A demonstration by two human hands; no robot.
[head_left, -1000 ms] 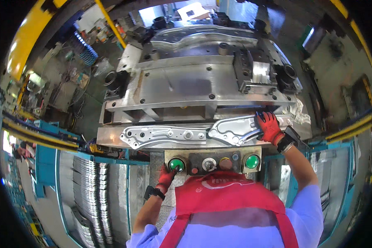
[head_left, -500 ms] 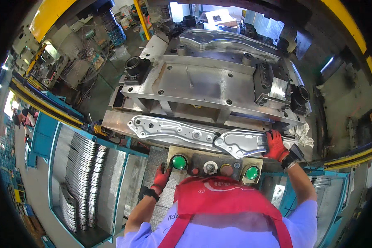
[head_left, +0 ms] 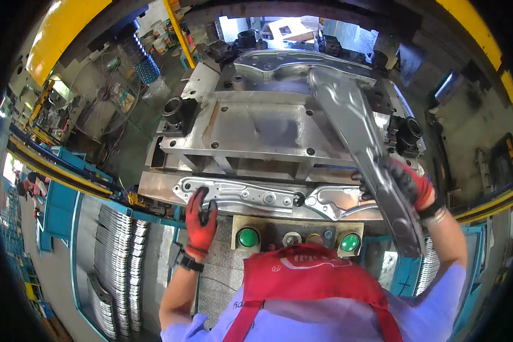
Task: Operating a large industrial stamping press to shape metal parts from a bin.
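In my right hand [head_left: 413,185], in a red and black glove, is a long stamped metal panel [head_left: 362,142]. It stands tilted, its far end above the steel die [head_left: 256,122] and its near end by my right forearm. My left hand [head_left: 202,222], gloved alike, is open with fingers apart at the left part of a flat stamped panel [head_left: 239,192] on the ledge before the die; whether it touches cannot be told. To that panel's right lies a second stamped panel [head_left: 333,200], partly hidden by the raised one. Another formed panel [head_left: 302,61] rests at the die's far side.
A control box with two green buttons [head_left: 248,237] [head_left: 349,242] stands before me. Stacked panels [head_left: 117,256] fill a blue rack at left; another rack [head_left: 473,256] stands at right. Guide posts [head_left: 174,108] rise from the die. A fan [head_left: 102,94] and a distant person [head_left: 33,185] are at left.
My right hand has come away from the ledge and now holds a long panel up at a tilt. My left hand has moved up and leftward from beside the green button to the left panel.
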